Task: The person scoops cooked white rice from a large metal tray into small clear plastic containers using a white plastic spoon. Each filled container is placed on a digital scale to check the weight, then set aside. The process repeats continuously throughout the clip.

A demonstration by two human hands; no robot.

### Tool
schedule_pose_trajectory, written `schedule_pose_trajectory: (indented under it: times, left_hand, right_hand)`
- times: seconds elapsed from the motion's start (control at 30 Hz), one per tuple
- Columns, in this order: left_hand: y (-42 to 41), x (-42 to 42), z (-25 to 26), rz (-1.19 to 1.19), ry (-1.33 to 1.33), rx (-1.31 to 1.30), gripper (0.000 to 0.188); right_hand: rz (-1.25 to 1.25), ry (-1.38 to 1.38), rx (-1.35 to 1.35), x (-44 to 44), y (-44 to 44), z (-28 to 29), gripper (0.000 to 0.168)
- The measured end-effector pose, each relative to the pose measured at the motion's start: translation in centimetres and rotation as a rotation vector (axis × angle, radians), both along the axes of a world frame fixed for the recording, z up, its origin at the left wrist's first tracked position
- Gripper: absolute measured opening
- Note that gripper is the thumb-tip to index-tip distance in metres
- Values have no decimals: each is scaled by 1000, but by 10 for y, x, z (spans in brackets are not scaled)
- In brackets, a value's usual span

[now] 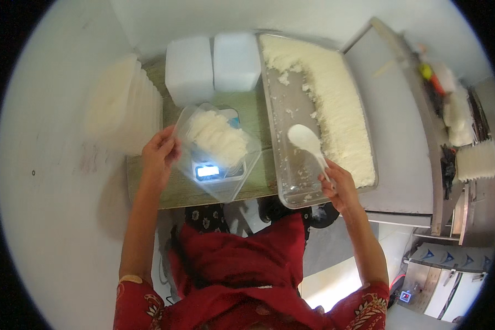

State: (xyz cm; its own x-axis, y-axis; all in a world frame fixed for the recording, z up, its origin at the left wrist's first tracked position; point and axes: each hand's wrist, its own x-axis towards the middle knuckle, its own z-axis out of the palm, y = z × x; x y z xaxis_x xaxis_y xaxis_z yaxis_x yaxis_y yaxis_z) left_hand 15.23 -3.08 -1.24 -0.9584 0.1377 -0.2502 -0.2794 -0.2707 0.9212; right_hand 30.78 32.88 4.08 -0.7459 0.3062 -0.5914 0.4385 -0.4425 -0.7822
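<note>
My left hand [161, 149] pinches the left rim of a clear plastic container [235, 181], which sits tilted askew over a digital kitchen scale [227, 175] with a lit display. A mound of white rice [218, 136] fills part of the container. In my right hand [339, 183] is a white plastic rice paddle [304, 138], gripped by its handle. The paddle's blade is above the bare part of a large metal tray [291, 165]. More rice [346, 115] covers the tray's far and right sides. Whether the container rests fully on the scale I cannot tell.
Two stacks of white containers or lids [189, 70] [236, 62] stand behind the scale. Nested clear containers [119, 103] lean along the left wall. A metal cabinet top [396, 123] adjoins the tray's right. A shelf [433, 136] with bags and more containers [476, 161] is farther right.
</note>
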Motion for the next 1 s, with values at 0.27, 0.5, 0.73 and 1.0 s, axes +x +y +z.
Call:
schedule_pose_trajectory:
  times: [0.27,0.5,0.73,1.0]
  left_hand:
    - [-14,28,-1,28,-129,-55,27]
    - [-13,34,-4,24,-122,-42,27]
    - [-21,49,-9,68,-197,-35,26]
    - [-21,63,-18,77,-243,51,25]
  right_hand:
    - [-16,23,-91,-101,5,-14,37]
    - [-103,89,-111,-189,28,-39,22]
    - [-225,94,-4,-217,30,-57,21]
    - [-84,300,-6,-163,25,-77,43]
